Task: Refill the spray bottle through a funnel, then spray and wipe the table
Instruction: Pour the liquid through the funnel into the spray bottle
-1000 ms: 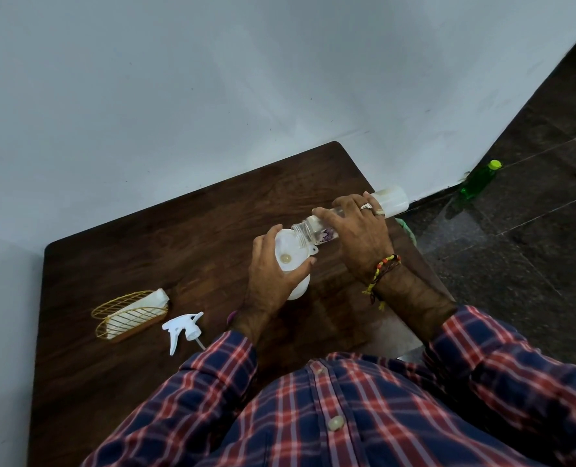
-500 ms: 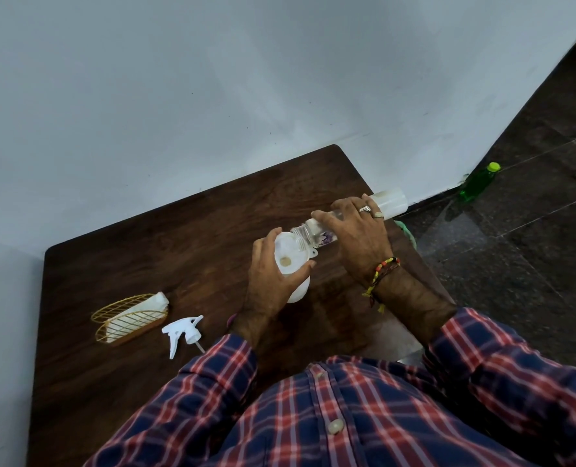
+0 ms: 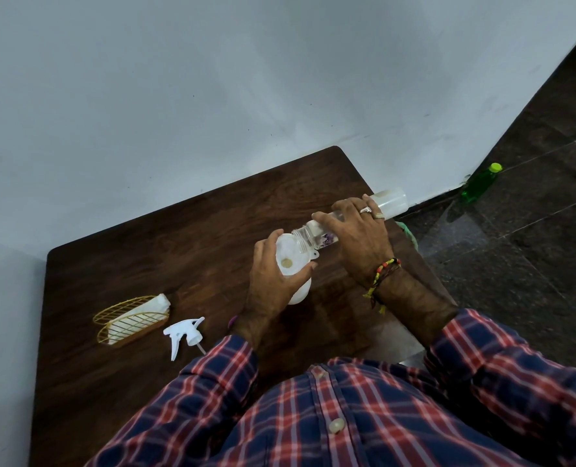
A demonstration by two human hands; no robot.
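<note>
Plaid shirt, beaded bracelet, rings

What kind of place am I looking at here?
Probably a plain indoor room corner, perhaps in a home: a dark wooden table against bare pale walls, dark stone floor tiles, a green bottle on the floor.

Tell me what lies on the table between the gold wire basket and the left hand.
In the head view, the loose white spray trigger lies on the table between the gold wire basket and the left hand.

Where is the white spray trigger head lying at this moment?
The spray trigger head lies detached on the table, on the person's left, between the gold wire holder and the left sleeve.
</note>
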